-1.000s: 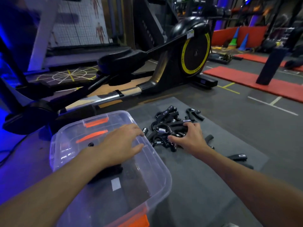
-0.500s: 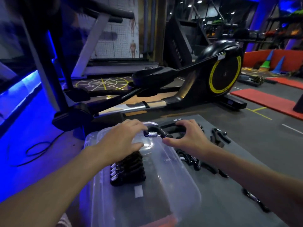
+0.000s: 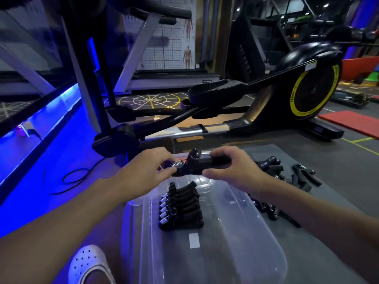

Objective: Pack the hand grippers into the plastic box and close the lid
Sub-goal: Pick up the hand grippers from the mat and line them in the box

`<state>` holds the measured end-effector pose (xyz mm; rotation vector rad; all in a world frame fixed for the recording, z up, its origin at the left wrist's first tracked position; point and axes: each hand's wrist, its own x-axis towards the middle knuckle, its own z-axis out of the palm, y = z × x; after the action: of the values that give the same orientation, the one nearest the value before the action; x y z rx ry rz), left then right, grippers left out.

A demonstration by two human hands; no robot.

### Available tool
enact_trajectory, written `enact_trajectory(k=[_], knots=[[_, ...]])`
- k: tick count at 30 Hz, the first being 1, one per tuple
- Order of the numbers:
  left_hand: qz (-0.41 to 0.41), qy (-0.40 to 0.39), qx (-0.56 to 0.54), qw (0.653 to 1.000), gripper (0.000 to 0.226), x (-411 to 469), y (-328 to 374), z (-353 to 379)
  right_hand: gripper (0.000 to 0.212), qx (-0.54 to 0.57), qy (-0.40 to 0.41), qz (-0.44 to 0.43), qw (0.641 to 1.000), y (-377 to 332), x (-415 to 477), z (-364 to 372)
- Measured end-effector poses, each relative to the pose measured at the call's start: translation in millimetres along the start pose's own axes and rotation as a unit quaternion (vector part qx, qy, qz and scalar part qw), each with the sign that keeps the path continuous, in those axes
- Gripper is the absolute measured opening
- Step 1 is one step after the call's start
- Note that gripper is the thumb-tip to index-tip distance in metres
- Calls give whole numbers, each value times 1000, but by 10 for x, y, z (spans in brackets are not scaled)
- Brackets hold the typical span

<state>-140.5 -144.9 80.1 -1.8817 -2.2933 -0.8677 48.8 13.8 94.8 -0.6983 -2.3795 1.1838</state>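
Since a second ago we lifted one hand gripper (image 3: 196, 166) over the plastic box (image 3: 256, 228), left hand (image 3: 143, 175) and right hand (image 3: 231, 169) pinching it; one row (image 3: 180, 206) packed, many (image 3: 287, 177) left, lid unseen.

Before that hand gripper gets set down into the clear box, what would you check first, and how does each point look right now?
1. Grip on the held hand gripper: left hand at the spring end, right hand on the handle. Ok.
2. Held gripper above the plastic box: it hangs over the far end. Ok.
3. Box open: no lid on it. Ok.
4. Free space in the box: the packed row lies left of middle, with bare floor beside it. Ok.
5. Where the lid is: cannot tell.
6. All grippers gathered: a loose pile lies on the mat to the right. Not ok.
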Motion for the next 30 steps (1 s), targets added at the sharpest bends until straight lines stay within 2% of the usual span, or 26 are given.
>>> enact_trajectory(k=[4,9,12,16,22,26,30], knots=[[-56,-7,-43,997,8,-49,-57,-33,26,24,47,16,998,58,82,73],[-75,-47,-74,993,13,-80,-124,-14,24,43,45,11,998,27,101,100],[-76,-39,-126,988,31,-60,-112,-8,24,31,38,0,999,1,99,125],[-73,-40,-137,987,38,-26,-63,27,24,35,34,-6,999,-24,83,132],[-77,-47,-129,988,26,-34,-68,54,22,53,7,-10,999,-33,42,137],[-86,-71,-118,987,22,-56,-88,58,17,10,-21,-16,1000,-27,48,146],[-87,-77,-104,988,20,-63,-108,63,19,-114,-38,-55,991,8,61,138]])
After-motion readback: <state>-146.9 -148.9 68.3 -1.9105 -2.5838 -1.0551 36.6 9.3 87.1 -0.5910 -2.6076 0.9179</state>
